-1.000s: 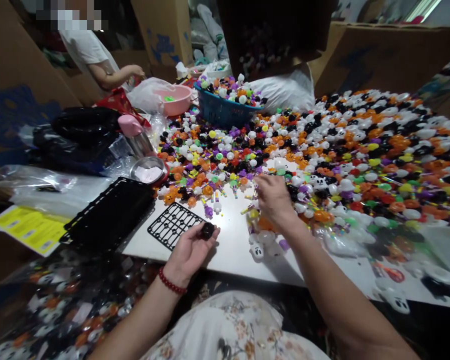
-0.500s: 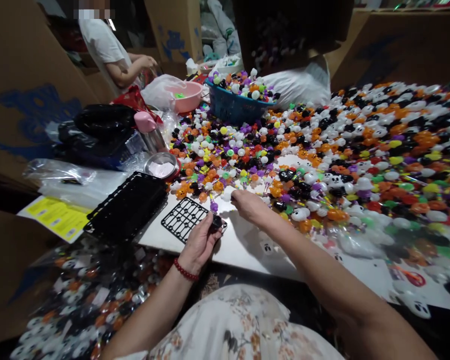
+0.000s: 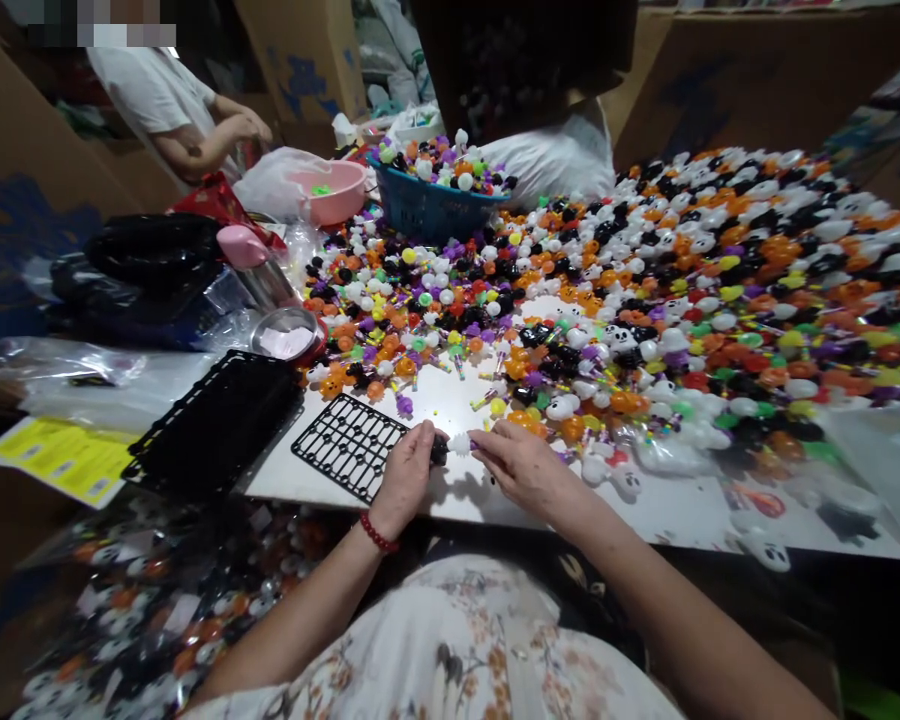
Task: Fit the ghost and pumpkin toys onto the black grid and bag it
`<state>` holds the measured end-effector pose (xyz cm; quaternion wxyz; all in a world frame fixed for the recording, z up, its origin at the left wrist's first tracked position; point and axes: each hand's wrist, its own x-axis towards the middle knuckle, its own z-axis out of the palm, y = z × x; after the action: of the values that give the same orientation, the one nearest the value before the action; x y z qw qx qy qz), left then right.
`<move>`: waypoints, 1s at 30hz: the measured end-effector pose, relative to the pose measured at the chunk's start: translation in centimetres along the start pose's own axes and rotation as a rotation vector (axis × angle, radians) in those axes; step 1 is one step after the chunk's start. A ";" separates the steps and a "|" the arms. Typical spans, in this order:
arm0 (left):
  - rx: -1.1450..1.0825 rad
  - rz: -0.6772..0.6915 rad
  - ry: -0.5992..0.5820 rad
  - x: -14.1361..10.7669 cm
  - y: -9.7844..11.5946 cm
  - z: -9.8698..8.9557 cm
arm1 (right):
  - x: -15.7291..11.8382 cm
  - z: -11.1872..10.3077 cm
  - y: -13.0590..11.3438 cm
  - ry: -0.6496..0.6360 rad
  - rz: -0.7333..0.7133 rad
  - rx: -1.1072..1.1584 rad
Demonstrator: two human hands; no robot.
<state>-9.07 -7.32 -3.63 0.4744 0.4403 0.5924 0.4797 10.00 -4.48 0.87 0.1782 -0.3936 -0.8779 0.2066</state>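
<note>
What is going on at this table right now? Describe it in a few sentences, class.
A person seated at a white table has both hands together at its near edge. The left hand holds a small black piece, and the right hand brings a small white piece up against it. A black grid frame lies just left of the hands, and a heap of small coloured toy parts covers the table beyond. Another person works at the far left corner.

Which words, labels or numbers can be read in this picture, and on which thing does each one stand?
No text can be read.
yellow sheet: dark print in boxes, too small and blurred.
cardboard boxes: blue printed marks, no legible letters.
small toys: printed faces only, no words.
</note>
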 end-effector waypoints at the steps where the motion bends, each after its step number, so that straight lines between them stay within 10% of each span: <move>1: 0.039 0.018 -0.005 -0.1 0.0 0.0 | -0.2 0.0 0.0 -0.002 -0.003 0.001; 18: 0.153 -0.036 0.007 -0.3 -1.2 1.6 | -1.5 4.4 -1.6 0.042 0.113 0.199; 30: 0.989 0.433 0.151 8.5 -2.2 -5.4 | 2.3 -4.0 8.0 0.639 0.210 -0.464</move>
<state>-15.88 -0.18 -6.49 0.0569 0.6872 0.6756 0.2608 15.38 3.02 0.57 0.3262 -0.5553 -0.7567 -0.1122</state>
